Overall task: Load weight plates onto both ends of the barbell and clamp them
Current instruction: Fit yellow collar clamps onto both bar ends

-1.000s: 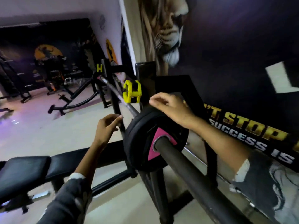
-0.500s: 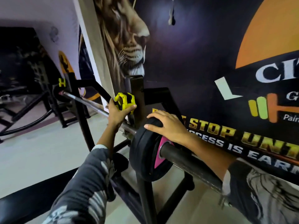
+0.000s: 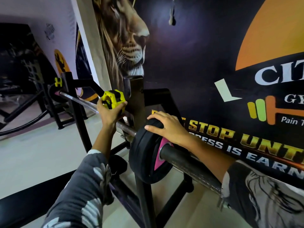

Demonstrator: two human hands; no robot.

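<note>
The barbell [image 3: 77, 100] lies across a black rack [image 3: 136, 102], its thick near sleeve [image 3: 189, 163] pointing at me. A black weight plate [image 3: 143, 160] with a pink hub sits on that sleeve, against the rack upright. My right hand [image 3: 166, 127] lies flat over the plate's top edge, fingers spread. My left hand [image 3: 109, 113] grips a yellow and black clamp [image 3: 113, 101] just left of the upright, above the bar. A second yellow clamp [image 3: 58, 82] and a dark plate [image 3: 54, 96] show at the bar's far end.
A wall with a lion mural and gym lettering [image 3: 213, 79] runs close along the right. A black padded bench [image 3: 21, 204] lies at lower left under the bar. Dark gym machines [image 3: 19, 89] stand at far left on a pale floor [image 3: 41, 145].
My left hand rose from beside the plate and took hold of the yellow clamp. My right hand stayed on top of the plate. My view swung right, toward the wall.
</note>
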